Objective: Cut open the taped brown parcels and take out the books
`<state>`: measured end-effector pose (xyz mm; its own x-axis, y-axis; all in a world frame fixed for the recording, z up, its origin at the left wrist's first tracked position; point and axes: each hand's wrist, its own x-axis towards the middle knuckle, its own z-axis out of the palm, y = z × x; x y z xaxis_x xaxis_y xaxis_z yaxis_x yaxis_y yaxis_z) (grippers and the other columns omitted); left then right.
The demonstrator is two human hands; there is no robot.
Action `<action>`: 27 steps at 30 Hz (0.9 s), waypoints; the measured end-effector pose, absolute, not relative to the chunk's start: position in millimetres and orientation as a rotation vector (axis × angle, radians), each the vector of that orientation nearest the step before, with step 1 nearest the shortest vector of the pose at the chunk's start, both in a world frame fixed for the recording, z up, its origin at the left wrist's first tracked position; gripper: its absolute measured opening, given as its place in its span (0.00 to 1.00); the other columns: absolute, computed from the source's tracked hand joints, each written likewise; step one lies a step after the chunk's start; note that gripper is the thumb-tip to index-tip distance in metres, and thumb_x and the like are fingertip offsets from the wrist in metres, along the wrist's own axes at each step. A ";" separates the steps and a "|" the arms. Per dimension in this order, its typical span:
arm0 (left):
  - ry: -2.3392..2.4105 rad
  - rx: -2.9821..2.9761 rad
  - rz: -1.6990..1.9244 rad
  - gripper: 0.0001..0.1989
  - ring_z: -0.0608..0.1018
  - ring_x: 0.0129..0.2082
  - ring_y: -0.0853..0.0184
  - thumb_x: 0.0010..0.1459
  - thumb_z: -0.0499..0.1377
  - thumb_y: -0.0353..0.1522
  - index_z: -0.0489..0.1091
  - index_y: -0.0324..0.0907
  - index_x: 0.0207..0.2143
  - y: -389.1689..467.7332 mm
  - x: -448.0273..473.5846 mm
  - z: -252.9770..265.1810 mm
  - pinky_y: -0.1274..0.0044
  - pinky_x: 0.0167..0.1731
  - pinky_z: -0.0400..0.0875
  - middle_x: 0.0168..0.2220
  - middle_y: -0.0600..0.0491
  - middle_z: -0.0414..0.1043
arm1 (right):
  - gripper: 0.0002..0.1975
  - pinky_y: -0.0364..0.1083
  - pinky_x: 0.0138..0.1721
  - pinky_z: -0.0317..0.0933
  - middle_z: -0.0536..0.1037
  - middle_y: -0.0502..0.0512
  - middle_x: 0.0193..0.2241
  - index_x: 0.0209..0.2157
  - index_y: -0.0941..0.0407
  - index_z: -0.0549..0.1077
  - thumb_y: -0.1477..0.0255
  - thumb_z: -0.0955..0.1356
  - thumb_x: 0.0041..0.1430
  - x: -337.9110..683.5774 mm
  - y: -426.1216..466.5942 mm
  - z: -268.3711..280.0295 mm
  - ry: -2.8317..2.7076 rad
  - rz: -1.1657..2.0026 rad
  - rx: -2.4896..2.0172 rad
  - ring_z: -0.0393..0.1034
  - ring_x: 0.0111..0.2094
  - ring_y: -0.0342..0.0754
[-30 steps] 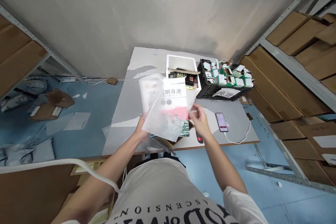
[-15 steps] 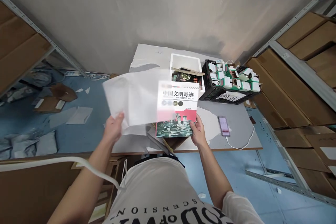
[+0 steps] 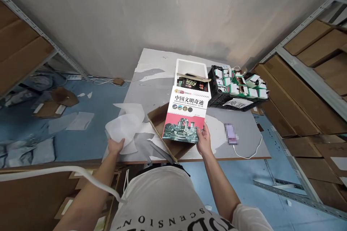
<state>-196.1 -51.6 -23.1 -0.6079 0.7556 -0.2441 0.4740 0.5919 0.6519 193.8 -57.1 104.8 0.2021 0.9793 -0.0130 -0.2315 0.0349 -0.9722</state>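
My right hand (image 3: 204, 139) grips a book (image 3: 185, 115) by its lower right edge, thumb on the front cover. The cover is white and pink with Chinese characters and a picture of stone ruins. Beneath the book, an open cardboard box (image 3: 155, 115) sits at the table's front edge, partly hidden. Over at the table's left side, my left hand (image 3: 116, 145) is closed on a thin white sheet (image 3: 121, 128), which curls and sags above the tabletop. A grey plastic bag (image 3: 151, 148) lies between that sheet and the box.
Behind the book stands a white bin (image 3: 191, 66) with books inside. To its right is a black crate (image 3: 233, 103) full of small white and green boxes. A phone (image 3: 231, 134) with a white cable lies on the table (image 3: 244, 122). Shelves of cardboard boxes (image 3: 303, 112) flank the right side.
My left hand has drawn the white sheet away from the book, left and down, uncovering the whole cover and the cardboard box. The book has shifted slightly right and tilted.
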 end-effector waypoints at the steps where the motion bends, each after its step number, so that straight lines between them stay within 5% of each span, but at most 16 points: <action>1: 2.374 0.871 0.749 0.44 0.66 0.56 0.38 0.45 0.60 0.39 0.51 0.17 0.57 -52.4 -189.9 -19.1 0.54 0.52 0.62 0.53 0.18 0.60 | 0.28 0.53 0.46 0.68 0.76 0.58 0.48 0.57 0.51 0.61 0.59 0.67 0.56 193.0 -57.4 104.0 -0.893 1.157 -1.108 0.73 0.46 0.51; 5: 2.450 0.928 1.143 0.43 0.54 0.65 0.48 0.52 0.58 0.40 0.46 0.24 0.62 -66.2 -157.2 19.4 0.62 0.62 0.49 0.62 0.27 0.50 | 0.27 0.54 0.50 0.66 0.74 0.57 0.50 0.56 0.51 0.61 0.60 0.67 0.57 191.6 -58.1 99.8 -0.899 1.149 -1.107 0.72 0.47 0.51; 8: 2.033 1.130 1.504 0.38 0.59 0.63 0.56 0.56 0.55 0.43 0.46 0.39 0.63 -83.0 -118.3 65.4 0.66 0.59 0.60 0.64 0.37 0.49 | 0.27 0.54 0.52 0.64 0.74 0.57 0.50 0.56 0.51 0.61 0.61 0.67 0.57 190.4 -58.4 100.0 -0.901 1.155 -1.105 0.72 0.48 0.50; 10: 1.610 1.177 1.386 0.35 0.68 0.58 0.57 0.55 0.56 0.45 0.52 0.44 0.62 -90.9 -89.5 92.8 0.66 0.54 0.66 0.62 0.40 0.57 | 0.27 0.54 0.53 0.63 0.74 0.58 0.51 0.56 0.51 0.61 0.61 0.67 0.57 187.8 -59.2 102.3 -0.903 1.158 -1.092 0.72 0.48 0.50; 16: 1.188 0.863 1.043 0.35 0.80 0.37 0.58 0.48 0.63 0.49 0.66 0.37 0.53 -92.2 -39.4 118.2 0.66 0.39 0.76 0.40 0.43 0.77 | 0.26 0.52 0.50 0.64 0.75 0.57 0.49 0.55 0.51 0.61 0.59 0.67 0.57 178.9 -66.1 108.1 -0.935 1.147 -1.079 0.71 0.48 0.50; 21: 1.185 0.889 1.098 0.33 0.80 0.31 0.60 0.46 0.65 0.48 0.72 0.34 0.48 -94.4 -41.4 111.0 0.70 0.35 0.76 0.32 0.46 0.78 | 0.27 0.46 0.32 0.67 0.79 0.51 0.34 0.49 0.49 0.62 0.56 0.71 0.50 199.1 -44.5 128.1 -0.945 1.215 -1.052 0.74 0.31 0.47; 27: 1.159 0.861 1.061 0.32 0.79 0.28 0.63 0.44 0.67 0.47 0.73 0.34 0.48 -105.8 -44.6 106.5 0.72 0.34 0.75 0.30 0.48 0.79 | 0.25 0.41 0.18 0.58 0.72 0.46 0.23 0.51 0.47 0.64 0.57 0.70 0.52 242.6 13.8 185.8 -1.109 1.100 -1.179 0.63 0.18 0.41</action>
<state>-44.6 -105.8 106.5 0.0626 0.9567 -0.2843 -0.1990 0.2911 0.9358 242.6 13.8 185.8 0.1230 0.9907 0.0588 -0.0511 0.0655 -0.9965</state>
